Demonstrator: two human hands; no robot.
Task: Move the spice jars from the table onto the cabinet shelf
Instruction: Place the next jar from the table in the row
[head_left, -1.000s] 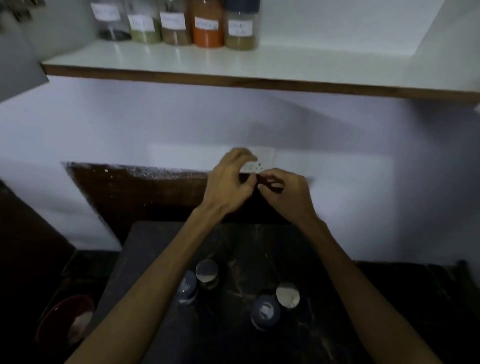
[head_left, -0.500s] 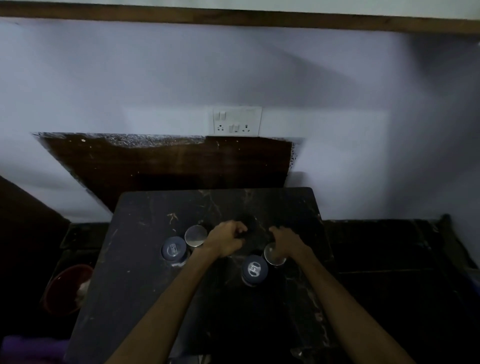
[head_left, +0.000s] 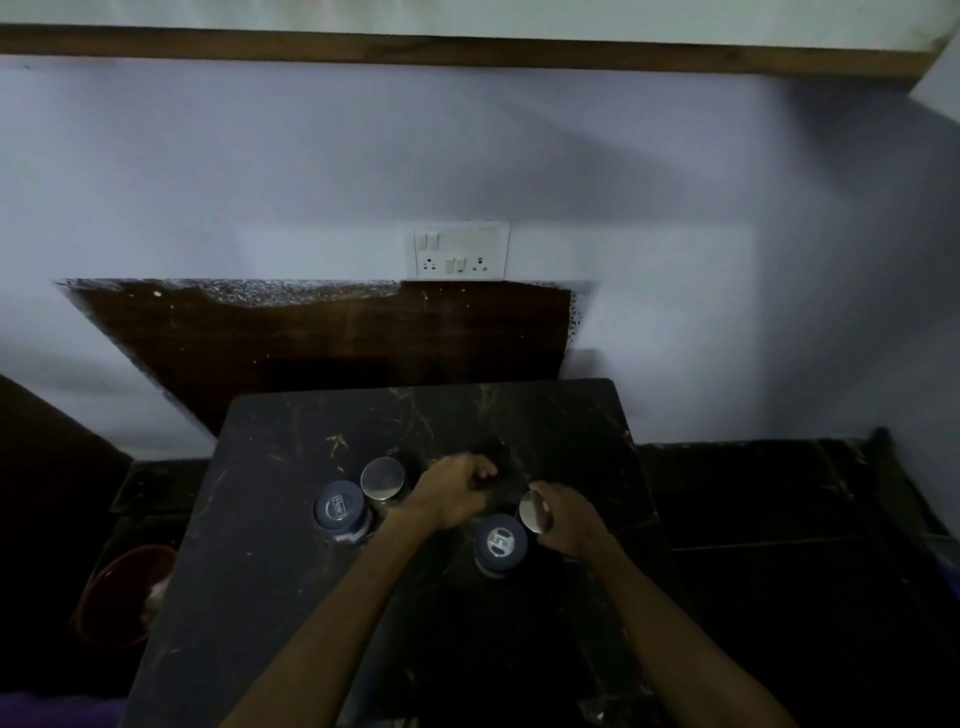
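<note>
Several spice jars stand on the dark marble table (head_left: 291, 571). At the left are a blue-lidded jar (head_left: 340, 508) and a silver-lidded jar (head_left: 383, 478), side by side. Near the middle stands another blue-lidded jar (head_left: 501, 540). Just right of it, my right hand (head_left: 571, 525) wraps around a second silver-lidded jar (head_left: 532, 512). My left hand (head_left: 457, 493) hovers between the two pairs with its fingers curled and nothing visible in it. The brown front edge of the cabinet shelf (head_left: 467, 52) runs along the top; its surface is hidden.
A white switch and socket plate (head_left: 457, 251) sits on the wall behind the table, above a dark wooden panel (head_left: 322, 338). A red bin (head_left: 124, 597) stands on the floor at the left. A dark low ledge (head_left: 779, 493) lies to the right.
The view has tilted down, so the shelf's jars have left the frame. Both hands came down from the wall socket to the table, and my right hand closed round the silver-lidded jar.
</note>
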